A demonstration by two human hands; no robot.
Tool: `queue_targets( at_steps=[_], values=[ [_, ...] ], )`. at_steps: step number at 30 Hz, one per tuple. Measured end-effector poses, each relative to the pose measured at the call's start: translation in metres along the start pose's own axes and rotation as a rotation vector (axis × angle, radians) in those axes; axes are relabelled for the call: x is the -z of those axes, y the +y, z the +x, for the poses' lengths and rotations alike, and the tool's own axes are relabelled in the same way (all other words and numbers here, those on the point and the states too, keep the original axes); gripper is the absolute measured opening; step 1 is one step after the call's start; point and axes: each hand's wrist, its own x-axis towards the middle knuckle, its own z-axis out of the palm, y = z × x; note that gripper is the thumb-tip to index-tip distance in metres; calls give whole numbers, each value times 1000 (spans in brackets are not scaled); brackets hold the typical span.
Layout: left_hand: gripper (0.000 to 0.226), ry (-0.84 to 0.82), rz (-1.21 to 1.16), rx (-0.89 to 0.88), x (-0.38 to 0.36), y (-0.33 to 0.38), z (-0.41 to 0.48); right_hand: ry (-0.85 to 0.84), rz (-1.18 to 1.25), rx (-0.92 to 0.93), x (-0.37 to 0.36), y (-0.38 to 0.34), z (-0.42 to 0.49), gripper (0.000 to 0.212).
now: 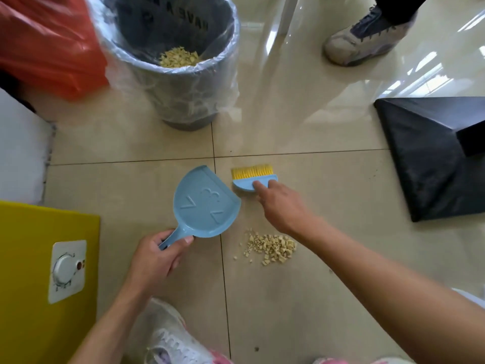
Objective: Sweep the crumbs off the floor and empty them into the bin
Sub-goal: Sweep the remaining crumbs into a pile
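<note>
A pile of pale yellow crumbs (270,247) lies on the tiled floor. My left hand (154,258) grips the handle of a blue dustpan (206,203), whose pan shows its underside and sits left of the crumbs. My right hand (282,206) holds a small blue brush with yellow bristles (253,177), bristles pointing away from me, beyond the crumbs. A grey bin (181,82) lined with clear plastic stands further back, with crumbs in its bottom.
An orange plastic bag (44,46) lies left of the bin. A yellow box with a dial (39,258) is at the left, a black stand base (430,158) at the right. Another person's shoe (367,38) is at the top right, my own shoe (170,340) below.
</note>
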Motion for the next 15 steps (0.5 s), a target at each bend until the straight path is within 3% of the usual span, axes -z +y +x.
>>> queue_targets(
  at_steps=[3,8,13,15],
  values=[
    [56,12,8,-9,4,0,-6,-49,18,45,-25,-3,-59,34],
    [46,3,-45,5,-3,-3,-14,-151,69,45,-45,9,-142,51],
    [37,-12,-86,20,-10,-12,-20,192,260,92,-26,2,-160,40],
    [41,3,-109,12,-10,-15,-20,166,546,24,-21,-21,-158,25]
  ],
)
